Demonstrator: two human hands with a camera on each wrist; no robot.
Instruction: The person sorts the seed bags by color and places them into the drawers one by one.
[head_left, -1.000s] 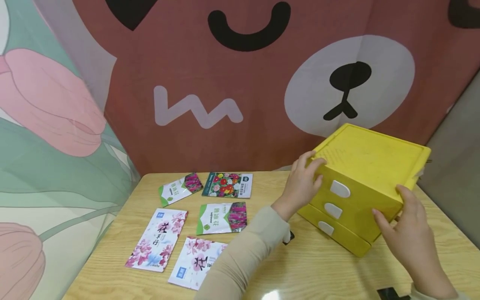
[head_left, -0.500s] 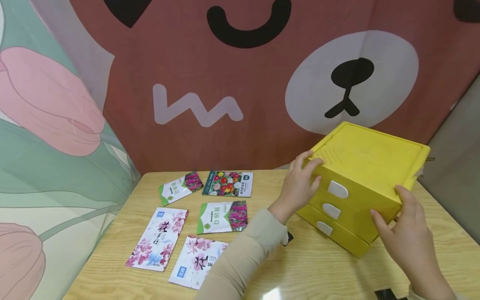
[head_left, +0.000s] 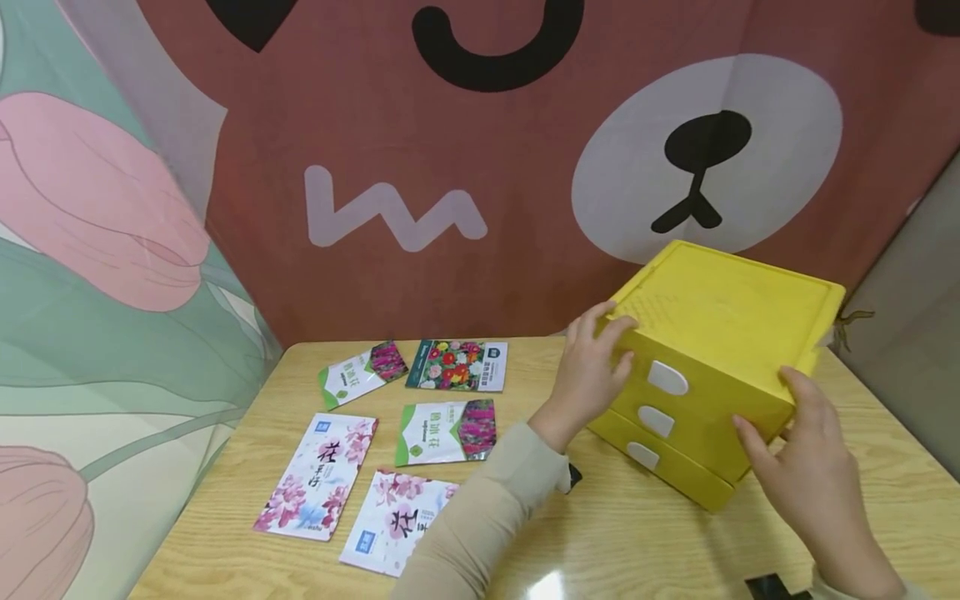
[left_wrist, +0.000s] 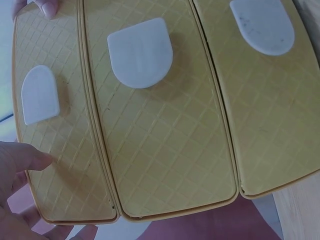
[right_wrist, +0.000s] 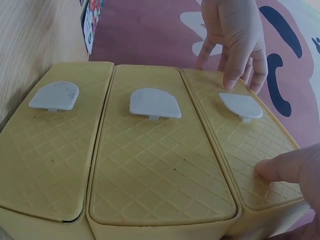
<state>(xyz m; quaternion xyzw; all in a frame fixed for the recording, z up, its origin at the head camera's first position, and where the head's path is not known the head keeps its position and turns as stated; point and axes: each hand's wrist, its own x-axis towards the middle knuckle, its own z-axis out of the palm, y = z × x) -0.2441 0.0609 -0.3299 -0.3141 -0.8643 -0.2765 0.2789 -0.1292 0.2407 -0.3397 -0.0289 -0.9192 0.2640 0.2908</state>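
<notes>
A small yellow drawer box (head_left: 738,321) with three drawers, each with a white tab handle (head_left: 668,377), stands at the right of the table. My left hand (head_left: 588,367) grips its upper left edge, fingers over the top and thumb at the front. At the front right corner, my right hand (head_left: 813,467) holds the box with its thumb on the top drawer's face. The left wrist view shows the textured drawer fronts (left_wrist: 165,145) up close, with the left thumb (left_wrist: 35,157) against one. In the right wrist view the right thumb (right_wrist: 280,167) presses the top drawer front; all drawers are pushed in.
Several flower seed packets lie at the left of the wooden table (head_left: 637,542): a pink-blossom packet (head_left: 318,475), another (head_left: 397,521) partly behind my sleeve, green-and-white ones (head_left: 446,432), and a multicoloured one (head_left: 457,365). A brown twig-like thing (head_left: 847,321) shows behind the box.
Both hands have shifted the yellow drawer box slightly left, keeping the same grip. More of the brown twig-like thing shows behind it. The packets lie as before.
</notes>
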